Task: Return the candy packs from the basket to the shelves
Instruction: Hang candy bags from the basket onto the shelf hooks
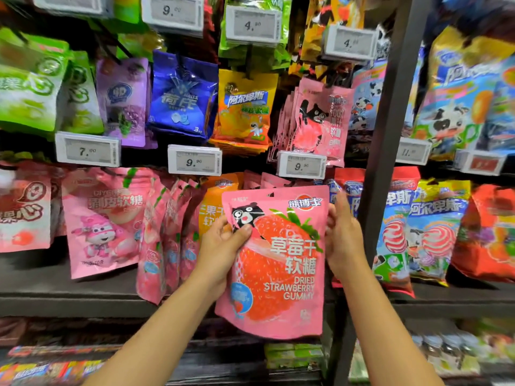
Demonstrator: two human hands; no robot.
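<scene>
A pink pack of dried strawberry gummy [278, 263] is held up in front of the middle row of the candy shelves. My left hand [223, 243] grips its left edge, thumb on the front over the bear picture. My right hand [341, 235] holds its right edge, fingers curled behind it. The pack's top, with its hang hole, sits just under the 9.90 price tag [301, 164]. Several similar pink packs [264, 179] hang right behind it. The basket is out of view.
Hanging rows of candy bags fill the display: pink peach gummies [103, 218] at left, an orange pack [213, 201] behind my left hand, lollipop bags [429, 232] at right. A dark upright post [387, 135] divides the bays. A shelf ledge [83, 302] runs below.
</scene>
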